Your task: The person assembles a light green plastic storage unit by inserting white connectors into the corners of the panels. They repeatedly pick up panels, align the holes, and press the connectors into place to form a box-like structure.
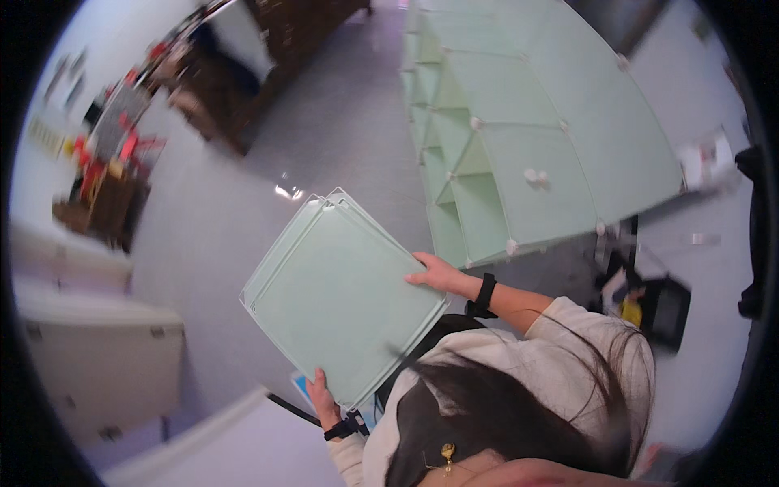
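A stack of square, pale green panels with white wire rims (pixel 341 300) is held in front of my body. My left hand (pixel 322 399) grips the stack at its near left corner, thumb on the top face. On the right edge, my right hand (pixel 441 273) closes round the panels with its thumb on top. The fingers beneath the stack are hidden from view. Ahead to the right stands a cube shelf (pixel 531 154) of matching pale green panels joined by white connectors. Small white connectors (pixel 535 176) lie loose on its surface.
A white case-like cabinet (pixel 105 365) stands at the left, near a white surface (pixel 219 438). Dark wooden furniture (pixel 235 89) is at the back left. Right of me, a black open container (pixel 661 312) sits on the floor, with a white box (pixel 707 161) beyond it.
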Action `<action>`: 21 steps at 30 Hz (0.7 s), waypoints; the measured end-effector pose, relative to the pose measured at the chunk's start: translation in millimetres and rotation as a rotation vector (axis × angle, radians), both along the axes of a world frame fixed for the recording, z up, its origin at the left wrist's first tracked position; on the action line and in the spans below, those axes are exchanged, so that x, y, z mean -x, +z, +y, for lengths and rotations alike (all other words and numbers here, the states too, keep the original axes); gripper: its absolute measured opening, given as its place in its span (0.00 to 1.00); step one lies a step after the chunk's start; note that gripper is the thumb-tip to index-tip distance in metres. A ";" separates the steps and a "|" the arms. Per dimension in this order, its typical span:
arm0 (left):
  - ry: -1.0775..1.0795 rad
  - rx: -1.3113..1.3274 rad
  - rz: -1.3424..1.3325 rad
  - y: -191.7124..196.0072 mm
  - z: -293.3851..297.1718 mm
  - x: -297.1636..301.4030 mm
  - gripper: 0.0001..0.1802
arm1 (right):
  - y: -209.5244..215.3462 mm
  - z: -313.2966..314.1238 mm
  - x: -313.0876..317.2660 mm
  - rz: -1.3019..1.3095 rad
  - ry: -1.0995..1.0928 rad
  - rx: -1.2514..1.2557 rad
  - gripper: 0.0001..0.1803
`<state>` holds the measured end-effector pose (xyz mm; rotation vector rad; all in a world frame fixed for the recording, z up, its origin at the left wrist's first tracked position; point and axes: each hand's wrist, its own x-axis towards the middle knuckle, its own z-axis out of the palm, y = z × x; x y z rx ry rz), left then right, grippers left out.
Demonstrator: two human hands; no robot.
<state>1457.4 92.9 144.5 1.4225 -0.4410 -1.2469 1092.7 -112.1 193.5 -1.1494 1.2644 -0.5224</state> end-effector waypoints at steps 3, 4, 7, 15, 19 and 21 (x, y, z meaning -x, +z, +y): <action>-0.225 -0.018 -0.057 13.4 -101.0 -30.8 0.25 | -7.5 3.5 15.1 0.023 -0.191 0.081 0.31; -0.281 -0.071 -0.118 19.4 -142.4 -26.0 0.24 | -10.9 0.0 24.4 0.106 -0.312 0.145 0.29; -0.513 -0.056 -0.171 32.6 -260.0 -10.7 0.22 | -13.9 -13.1 27.3 0.238 -0.627 0.327 0.26; -1.118 0.178 -0.081 78.6 -522.2 114.3 0.18 | -3.2 -46.3 48.9 0.312 -1.220 0.414 0.22; -1.334 0.249 -0.156 84.6 -603.0 197.6 0.20 | -10.2 -71.1 71.2 0.427 -1.481 0.432 0.25; -1.406 0.262 -0.200 82.2 -637.2 238.9 0.22 | -20.3 -89.3 89.3 0.447 -1.587 0.404 0.27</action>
